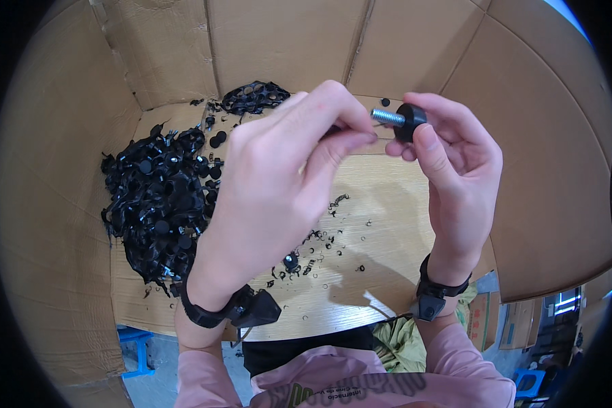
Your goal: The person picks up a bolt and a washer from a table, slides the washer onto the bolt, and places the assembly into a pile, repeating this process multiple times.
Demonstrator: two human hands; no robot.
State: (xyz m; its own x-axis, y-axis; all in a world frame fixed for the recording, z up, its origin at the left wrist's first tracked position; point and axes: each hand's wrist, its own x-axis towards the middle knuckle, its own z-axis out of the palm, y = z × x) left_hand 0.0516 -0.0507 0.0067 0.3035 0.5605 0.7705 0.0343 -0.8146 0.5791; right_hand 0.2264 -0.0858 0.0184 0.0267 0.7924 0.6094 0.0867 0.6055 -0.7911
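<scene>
My right grip (462, 156) is clamped on a black rubber knob (408, 122), thumb on the near side and fingers curled round the far and right sides. Its threaded bolt (386, 117) sticks out to the left, towards my other hand, and the whole piece is held up above the far part of the surface (394, 217). My left grip (279, 163) has thumb and forefinger pressed together just beside the bolt's end; I cannot tell what, if anything, is pinched between them. Both my wrists wear black straps with small devices (257, 309).

Under my hands, small dark scraps (323, 241) are scattered over the middle of the surface, with one black round piece (290, 262) showing a bright metal spot on their left. To the left lies a big heap of black rubber parts (153, 197), some with silver bolts showing. Loose black discs (217, 140) lie at its far right edge, and beyond them sits a smaller black clump (255, 98). Cardboard walls (537, 129) stand on the left, far and right sides.
</scene>
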